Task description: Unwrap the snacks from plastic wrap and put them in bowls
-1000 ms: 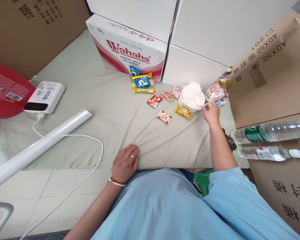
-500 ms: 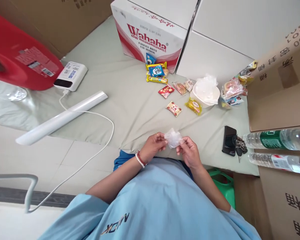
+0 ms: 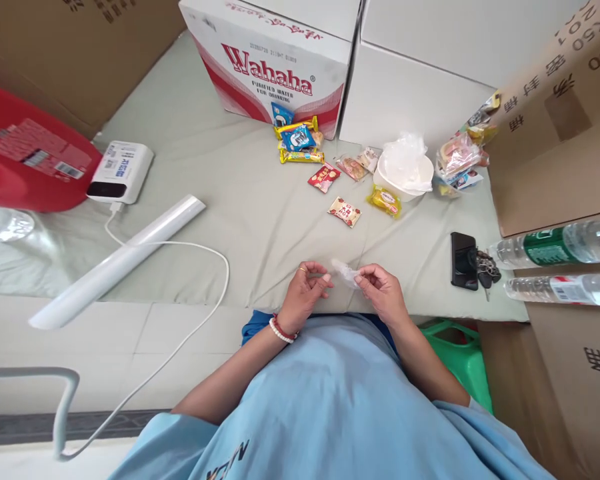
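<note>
Right hand (image 3: pixel 383 293) pinched crumpled plastic film (image 3: pixel 346 273); left hand (image 3: pixel 304 293) curled just beside it, grip unclear. Cream-and-red snack packet (image 3: pixel 345 211) lay beyond both hands, white bowl (image 3: pixel 391 186) beyond right.

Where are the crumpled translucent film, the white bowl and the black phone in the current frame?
Crumpled translucent film (image 3: pixel 346 272): head view, middle of its crumpled body.
White bowl (image 3: pixel 406 195): head view, front outer wall.
Black phone (image 3: pixel 463 259): head view, middle of its upper face.
</note>
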### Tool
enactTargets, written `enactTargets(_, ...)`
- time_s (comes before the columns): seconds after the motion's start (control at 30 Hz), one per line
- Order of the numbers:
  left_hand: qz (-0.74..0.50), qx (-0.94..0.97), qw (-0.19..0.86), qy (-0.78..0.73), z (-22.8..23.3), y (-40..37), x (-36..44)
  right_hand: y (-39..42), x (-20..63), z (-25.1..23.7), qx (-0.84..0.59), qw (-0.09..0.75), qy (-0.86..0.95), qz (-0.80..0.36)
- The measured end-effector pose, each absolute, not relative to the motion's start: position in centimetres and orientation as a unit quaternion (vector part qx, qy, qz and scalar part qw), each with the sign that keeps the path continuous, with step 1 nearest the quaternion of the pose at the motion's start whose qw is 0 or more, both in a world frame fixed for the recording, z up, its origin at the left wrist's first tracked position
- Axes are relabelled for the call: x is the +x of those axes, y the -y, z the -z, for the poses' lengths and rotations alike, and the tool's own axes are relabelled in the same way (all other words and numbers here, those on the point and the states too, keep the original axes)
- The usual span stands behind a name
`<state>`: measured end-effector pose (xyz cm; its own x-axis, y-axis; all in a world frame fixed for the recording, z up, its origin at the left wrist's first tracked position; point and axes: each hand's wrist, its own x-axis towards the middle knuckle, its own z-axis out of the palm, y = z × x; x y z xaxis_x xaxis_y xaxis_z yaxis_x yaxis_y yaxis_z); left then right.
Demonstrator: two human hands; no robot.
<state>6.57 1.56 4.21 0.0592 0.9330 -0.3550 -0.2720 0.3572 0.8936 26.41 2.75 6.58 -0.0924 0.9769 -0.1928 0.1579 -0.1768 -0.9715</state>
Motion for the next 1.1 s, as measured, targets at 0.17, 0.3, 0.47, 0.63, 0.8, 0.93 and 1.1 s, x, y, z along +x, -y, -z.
enactTargets(0.17,-0.418,0.338,0.676,-0.504,-4.9,-1.2,4.9,-1.5,23.9,-6.0,-0.503,0.419,0.604,-0.455)
enactTargets(0.3,-0.458,0.331,0.643,-0.516,-4.7,-0.9,3.8,-1.4,23.1,-6.0,-0.501,0.462,0.496,-0.538)
enactTargets(0.47,-0.505,0.265,0.669,-0.476,-3.9,-0.1,3.7,-2.1,24.2,-7.3,-0.509,0.474,0.273,-0.665)
enactTargets(0.63,-0.538,0.271,0.638,-0.48,-3.1,0.7,3.9,-2.2,24.7,-8.3,-0.521,0.449,0.259,-0.678)
enactTargets(0.8,-0.505,0.431,0.533,-0.524,-3.8,0.2,2.6,-1.5,24.0,-8.3,-0.504,0.423,0.31,-0.686)
enactTargets(0.93,-0.495,0.406,0.579,-0.506,-4.3,-0.8,1.7,-1.1,24.0,-8.2,-0.466,0.4,0.316,-0.723)
enactTargets(1.1,-0.466,0.372,0.626,-0.502,-4.4,-1.0,2.4,-1.2,25.3,-7.8,-0.445,0.378,0.348,-0.734)
